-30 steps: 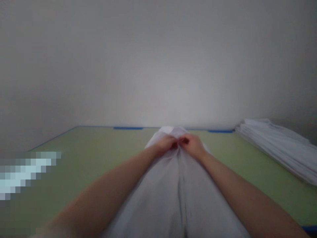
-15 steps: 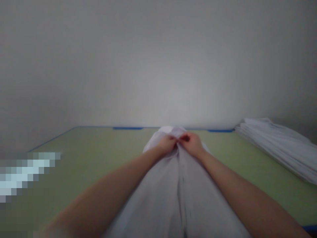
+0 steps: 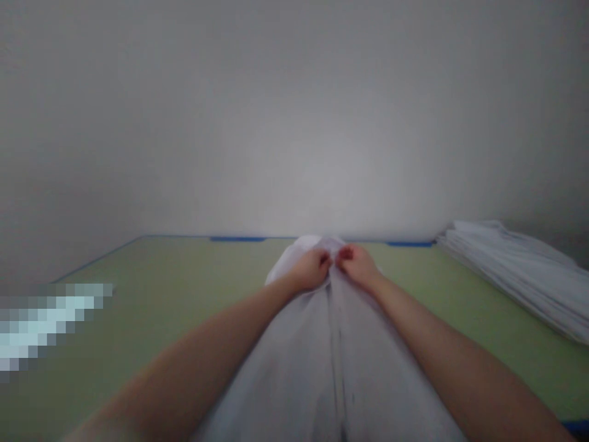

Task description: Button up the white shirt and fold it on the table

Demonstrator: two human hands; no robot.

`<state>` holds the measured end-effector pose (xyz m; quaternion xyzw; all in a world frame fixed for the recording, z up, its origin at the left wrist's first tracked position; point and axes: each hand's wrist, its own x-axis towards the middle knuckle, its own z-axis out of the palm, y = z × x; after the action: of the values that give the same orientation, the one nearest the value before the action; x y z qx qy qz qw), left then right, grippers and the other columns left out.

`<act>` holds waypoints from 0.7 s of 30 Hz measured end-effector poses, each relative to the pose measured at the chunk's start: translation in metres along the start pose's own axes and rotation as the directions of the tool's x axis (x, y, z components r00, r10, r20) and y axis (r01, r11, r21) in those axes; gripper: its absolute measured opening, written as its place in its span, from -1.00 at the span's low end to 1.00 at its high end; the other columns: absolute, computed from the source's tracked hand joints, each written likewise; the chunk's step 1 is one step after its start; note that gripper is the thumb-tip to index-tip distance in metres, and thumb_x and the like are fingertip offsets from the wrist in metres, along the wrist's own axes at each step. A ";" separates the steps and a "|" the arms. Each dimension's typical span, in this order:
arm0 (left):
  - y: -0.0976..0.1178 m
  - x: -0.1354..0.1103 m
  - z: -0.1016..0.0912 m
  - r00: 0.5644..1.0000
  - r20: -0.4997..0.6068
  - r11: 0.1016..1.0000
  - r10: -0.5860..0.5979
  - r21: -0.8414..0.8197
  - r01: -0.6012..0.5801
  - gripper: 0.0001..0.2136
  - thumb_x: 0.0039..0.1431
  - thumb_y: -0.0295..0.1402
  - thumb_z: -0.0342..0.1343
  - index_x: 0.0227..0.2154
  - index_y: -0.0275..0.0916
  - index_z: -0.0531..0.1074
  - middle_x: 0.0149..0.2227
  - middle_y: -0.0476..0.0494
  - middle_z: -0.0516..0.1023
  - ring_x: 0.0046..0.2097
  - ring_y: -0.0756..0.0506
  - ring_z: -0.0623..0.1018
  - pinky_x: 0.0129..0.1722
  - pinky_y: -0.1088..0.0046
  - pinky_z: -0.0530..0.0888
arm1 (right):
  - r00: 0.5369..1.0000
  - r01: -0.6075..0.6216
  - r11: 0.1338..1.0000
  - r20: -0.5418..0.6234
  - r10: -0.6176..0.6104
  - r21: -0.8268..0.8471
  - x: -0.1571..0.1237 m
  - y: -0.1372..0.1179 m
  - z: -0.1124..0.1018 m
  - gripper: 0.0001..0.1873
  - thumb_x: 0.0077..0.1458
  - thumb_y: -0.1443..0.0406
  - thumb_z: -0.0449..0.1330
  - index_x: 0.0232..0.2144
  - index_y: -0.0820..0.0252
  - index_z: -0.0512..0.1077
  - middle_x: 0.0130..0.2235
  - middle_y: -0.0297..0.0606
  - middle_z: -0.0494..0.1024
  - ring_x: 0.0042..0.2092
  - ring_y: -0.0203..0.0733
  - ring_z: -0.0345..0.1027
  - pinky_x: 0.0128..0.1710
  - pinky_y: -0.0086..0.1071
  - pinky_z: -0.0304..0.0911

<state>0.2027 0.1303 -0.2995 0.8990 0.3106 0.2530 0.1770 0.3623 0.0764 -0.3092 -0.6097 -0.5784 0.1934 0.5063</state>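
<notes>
A white garment (image 3: 285, 362) lies lengthwise in front of me, with a long opening or seam running down its middle. Near its far end my left hand (image 3: 314, 269) is closed, fingers pinched at the cloth just left of the middle line. Close beside it, my right hand (image 3: 358, 265) is closed too, its curled fingertips on the other side of that line. A narrow gap separates the two hands. Whatever small part of the garment lies between the fingers is too blurred to make out.
A stack of folded white cloth (image 3: 519, 270) lies on the right of the green table (image 3: 193, 276). The table has a blue edge and stands against a grey wall (image 3: 294, 123). A pixelated pale patch covers the left side.
My hands met at the garment's middle line before; now they are slightly apart, the left fingers and right fingers having drawn away from each other. The garment and stack stay put.
</notes>
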 end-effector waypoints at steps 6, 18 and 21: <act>0.000 0.001 -0.004 0.997 0.064 0.998 -0.046 -0.037 0.048 -0.69 0.16 -0.15 -0.07 -0.50 -0.21 0.47 -0.47 -0.10 0.50 -0.40 -0.07 0.43 -0.41 0.48 0.25 | 0.999 -0.036 0.992 0.014 0.034 0.120 -0.003 0.000 -0.001 -0.86 -0.15 0.26 0.15 -0.49 0.21 0.30 -0.54 -0.37 0.45 -0.50 -0.35 0.28 -0.48 -0.48 0.20; -0.019 0.014 -0.001 0.955 0.114 0.955 -0.273 -0.089 0.284 -0.74 0.05 -0.22 0.02 -0.55 -0.27 0.49 -0.56 -0.09 0.49 -0.48 -0.02 0.43 -0.49 0.51 0.26 | 0.977 0.212 0.844 0.122 -0.174 -0.493 -0.014 -0.011 0.002 -0.68 -0.19 0.07 0.26 -0.69 0.12 0.29 -0.64 -0.33 0.33 -0.54 -0.29 0.18 -0.48 -0.40 0.09; -0.022 0.013 0.005 0.952 0.114 0.953 -0.284 -0.080 0.294 -0.73 0.04 -0.21 0.01 -0.55 -0.25 0.51 -0.57 -0.09 0.50 -0.48 -0.03 0.44 -0.48 0.52 0.28 | 0.975 0.213 0.779 0.181 -0.129 -0.590 -0.020 -0.010 0.009 -0.72 -0.16 0.14 0.24 -0.74 0.10 0.33 -0.65 -0.24 0.37 -0.54 -0.24 0.23 -0.47 -0.36 0.09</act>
<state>0.2041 0.1546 -0.3092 0.8460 0.4168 0.1931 0.2707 0.3444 0.0600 -0.3115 -0.6704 -0.6944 -0.0094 0.2612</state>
